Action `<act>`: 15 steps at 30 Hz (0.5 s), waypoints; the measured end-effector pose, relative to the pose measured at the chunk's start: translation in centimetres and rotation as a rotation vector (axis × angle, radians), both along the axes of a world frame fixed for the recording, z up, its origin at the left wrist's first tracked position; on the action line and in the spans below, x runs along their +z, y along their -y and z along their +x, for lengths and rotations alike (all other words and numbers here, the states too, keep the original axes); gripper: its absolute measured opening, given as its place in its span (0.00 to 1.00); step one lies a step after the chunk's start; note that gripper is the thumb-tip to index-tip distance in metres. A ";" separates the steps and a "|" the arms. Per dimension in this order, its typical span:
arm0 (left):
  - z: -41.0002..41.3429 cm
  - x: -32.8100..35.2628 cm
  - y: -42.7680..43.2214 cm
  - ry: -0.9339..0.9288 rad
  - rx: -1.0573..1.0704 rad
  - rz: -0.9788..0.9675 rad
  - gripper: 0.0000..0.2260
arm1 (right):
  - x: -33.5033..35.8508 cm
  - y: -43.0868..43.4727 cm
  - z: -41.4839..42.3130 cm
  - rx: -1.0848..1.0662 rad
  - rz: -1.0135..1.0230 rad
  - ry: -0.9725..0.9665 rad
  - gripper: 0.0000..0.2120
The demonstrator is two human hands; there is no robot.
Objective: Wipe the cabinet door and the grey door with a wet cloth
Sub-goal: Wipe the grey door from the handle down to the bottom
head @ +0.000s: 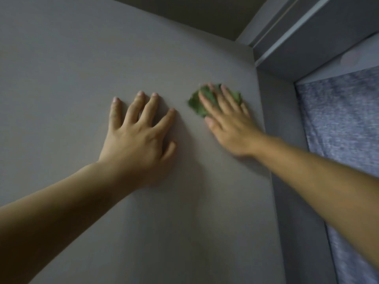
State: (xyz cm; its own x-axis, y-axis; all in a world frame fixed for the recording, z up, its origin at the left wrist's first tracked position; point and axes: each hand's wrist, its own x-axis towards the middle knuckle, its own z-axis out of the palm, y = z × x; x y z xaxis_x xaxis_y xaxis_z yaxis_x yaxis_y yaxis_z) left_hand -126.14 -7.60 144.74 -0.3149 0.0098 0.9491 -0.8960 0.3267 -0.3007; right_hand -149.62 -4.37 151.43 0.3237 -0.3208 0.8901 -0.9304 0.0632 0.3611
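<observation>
The grey door (78,83) is one flat, plain, matt panel. The left hand (137,138) lies against it near the middle, fingers spread and straight. A crumpled green cloth (197,104) sits close to the door's right edge, below its upper right corner, pressed under the right hand's (228,125) straight fingers.
</observation>
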 end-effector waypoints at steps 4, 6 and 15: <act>0.2 0.1 0.1 0.011 0.036 0.018 0.32 | 7.1 0.2 0.9 0.034 -0.022 0.301 0.26; 0.4 0.0 0.0 0.028 0.047 0.014 0.32 | 6.4 0.5 2.1 0.050 -0.022 0.248 0.27; 2.1 0.1 -0.8 0.066 0.008 0.006 0.35 | 4.5 0.2 0.7 -0.001 0.001 0.067 0.30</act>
